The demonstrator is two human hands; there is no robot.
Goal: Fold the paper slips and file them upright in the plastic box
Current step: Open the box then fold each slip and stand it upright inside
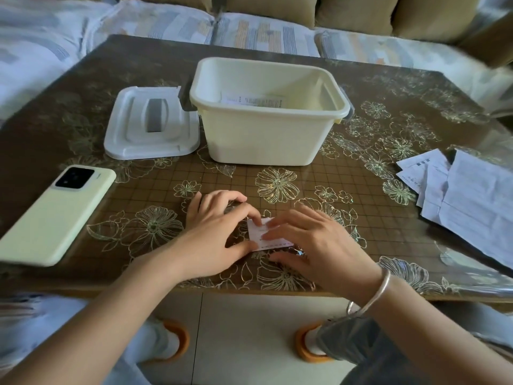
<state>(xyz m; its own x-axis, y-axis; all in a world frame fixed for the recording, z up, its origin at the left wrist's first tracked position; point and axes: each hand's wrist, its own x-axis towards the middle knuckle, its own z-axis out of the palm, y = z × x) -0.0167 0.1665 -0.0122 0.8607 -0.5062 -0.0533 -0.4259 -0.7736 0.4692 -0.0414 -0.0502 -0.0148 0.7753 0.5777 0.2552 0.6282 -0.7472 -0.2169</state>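
Both hands are working low on the bench (133,59), close to its near edge, and the wrists are hanging out past that edge. The left hand (219,226) is arching with its fingers bent. Its index tip is bearing down on the far left corner of a small paper slip (255,234) while its thumb is closing against the slip's near left corner, so it is pinching that short end. The right hand (313,245) is lying flatter, with its fairly straight fingers pressing down on the slip's right part and covering it. A silver bangle (372,293) is sitting on that wrist. The slip is lying flat between the two hands, and only its left portion and near edge are showing.

Ahead of the fingertips a band of flowered bench is lying open up to the plastic box (272,129), which is standing uncovered well beyond the hands. Printed slips (255,100) are showing inside it near the far wall; whether they are standing upright cannot be told. The box's lid (150,123) is resting flat beyond the left hand, just beside the box's left wall. A pale green phone (52,215) is lying face down well out to the left of the left hand, reaching the near edge. Off to the right of the right hand, a loose pile of unfolded papers (472,195) is spreading toward the bench's right edge.
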